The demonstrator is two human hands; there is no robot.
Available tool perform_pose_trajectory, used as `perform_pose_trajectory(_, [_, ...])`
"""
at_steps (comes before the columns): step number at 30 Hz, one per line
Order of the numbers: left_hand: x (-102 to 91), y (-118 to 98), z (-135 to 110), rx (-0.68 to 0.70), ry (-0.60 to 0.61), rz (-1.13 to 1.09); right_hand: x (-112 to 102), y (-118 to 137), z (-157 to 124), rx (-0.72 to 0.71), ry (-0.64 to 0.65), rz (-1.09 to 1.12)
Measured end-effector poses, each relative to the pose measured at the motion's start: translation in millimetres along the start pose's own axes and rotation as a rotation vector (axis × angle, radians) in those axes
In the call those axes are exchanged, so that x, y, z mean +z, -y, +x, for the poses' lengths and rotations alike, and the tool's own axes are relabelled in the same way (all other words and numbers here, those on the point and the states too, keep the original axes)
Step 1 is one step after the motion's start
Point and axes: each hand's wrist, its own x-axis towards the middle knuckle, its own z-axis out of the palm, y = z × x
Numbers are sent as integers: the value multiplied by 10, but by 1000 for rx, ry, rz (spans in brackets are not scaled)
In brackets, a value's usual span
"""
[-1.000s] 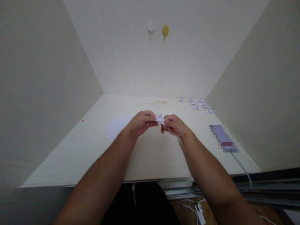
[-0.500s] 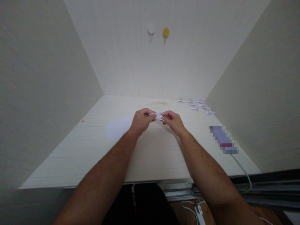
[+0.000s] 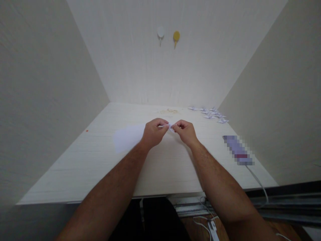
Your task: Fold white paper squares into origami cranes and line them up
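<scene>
Between my two hands, over the middle of the white table, is a small folded white paper. My left hand pinches its left side between thumb and fingers. From the other side, my right hand grips the paper with its fingertips. Most of the folded shape is hidden behind my fingers. A flat stack of white paper lies left of my left hand. Several folded white paper cranes sit in a group at the back right corner.
A blurred-out phone lies at the right with a white cable running over the table's edge. Pale brown marks show near the back wall. A white hook and a yellow hook are on that wall. A power strip is below.
My fingers have closed further over the folded paper, so less of it shows. Both hands have come slightly closer and shifted a little. The view has moved slightly.
</scene>
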Motion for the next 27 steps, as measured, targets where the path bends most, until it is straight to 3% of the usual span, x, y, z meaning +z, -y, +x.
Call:
perform_pose_trajectory(4, [-7,26,30,-29,-28,-25,-7,-12,1,-12,19,36])
perform_pose_trajectory(9, [-17,16,66,-176,-26,-239,-33,-29,26,1,2,67])
perform_pose_trajectory(14, [-37,13,66,-284,54,-403,-67,15,9,42,196,202])
perform_pose_trajectory(18, [-68,13,63,-373,161,-612,-92,28,-16,40,278,346])
perform_pose_trajectory(27, [-84,-64,23,-400,376,-784,-134,-16,-34,104,490,571])
